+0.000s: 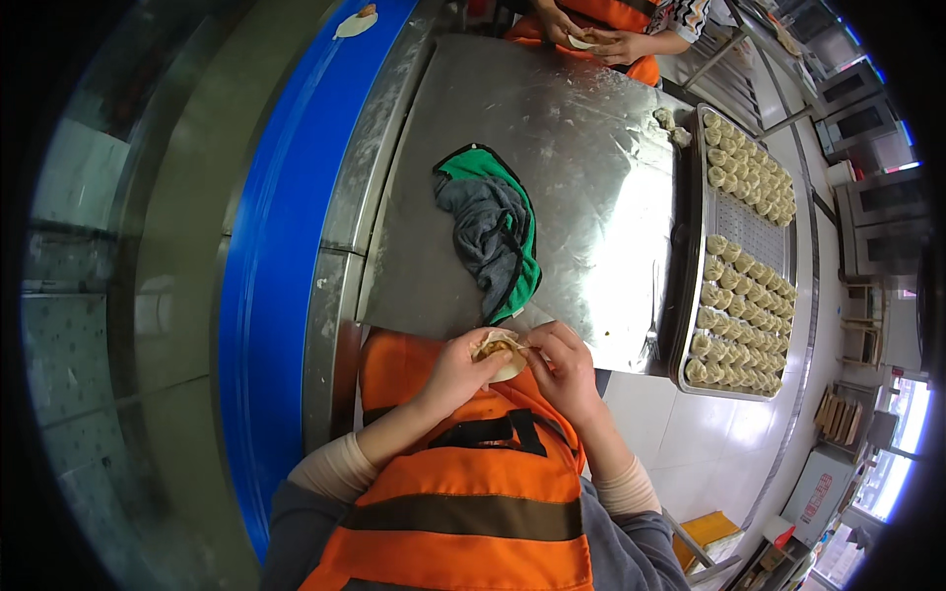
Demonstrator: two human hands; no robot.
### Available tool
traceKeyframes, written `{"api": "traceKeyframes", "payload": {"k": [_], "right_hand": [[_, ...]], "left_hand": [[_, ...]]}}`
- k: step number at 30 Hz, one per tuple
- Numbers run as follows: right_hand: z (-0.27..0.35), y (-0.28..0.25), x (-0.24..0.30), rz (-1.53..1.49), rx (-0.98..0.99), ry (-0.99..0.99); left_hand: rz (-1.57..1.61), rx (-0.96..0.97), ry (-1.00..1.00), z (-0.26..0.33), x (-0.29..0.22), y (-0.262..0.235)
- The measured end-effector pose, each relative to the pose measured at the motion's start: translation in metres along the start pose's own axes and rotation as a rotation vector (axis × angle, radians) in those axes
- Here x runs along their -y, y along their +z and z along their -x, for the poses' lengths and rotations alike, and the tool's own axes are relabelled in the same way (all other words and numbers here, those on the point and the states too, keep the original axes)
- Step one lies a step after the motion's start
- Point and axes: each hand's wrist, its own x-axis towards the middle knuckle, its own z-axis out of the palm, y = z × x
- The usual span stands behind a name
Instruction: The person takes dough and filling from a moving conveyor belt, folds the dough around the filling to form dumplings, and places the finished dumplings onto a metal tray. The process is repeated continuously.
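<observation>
A round dough wrapper with brown filling, a half-formed dumpling, sits between my hands just off the near edge of the steel table. My left hand cups it, with the thumb over the filling. On the other side my right hand pinches the wrapper's rim between thumb and fingers. Part of the dumpling is covered by my fingers. Just beyond my hands lies a crumpled grey and green cloth with dark edging.
A blue conveyor belt runs along the left, carrying a wrapper with filling at its far end. Right of the steel table, a metal tray holds rows of shaped dumplings. Across the table a co-worker's hands hold another wrapper.
</observation>
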Motion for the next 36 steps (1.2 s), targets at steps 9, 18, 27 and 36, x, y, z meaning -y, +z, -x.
{"api": "traceKeyframes", "payload": {"k": [9, 18, 27, 36], "right_hand": [[-0.008, -0.006, 0.005, 0.095, 0.094, -0.040], [0.001, -0.001, -0.001, -0.022, 0.047, 0.080], [0.000, 0.004, 0.013, -0.351, 0.148, 0.350], [0.009, 0.005, -0.006, -0.455, 0.135, 0.437]], "left_hand": [[0.112, 0.061, -0.112, -0.004, 0.003, -0.005], [0.096, 0.103, -0.007, -0.001, 0.005, -0.003], [-0.132, 0.031, 0.044, 0.006, -0.001, 0.001], [0.120, 0.032, 0.077, 0.007, 0.004, 0.003]]}}
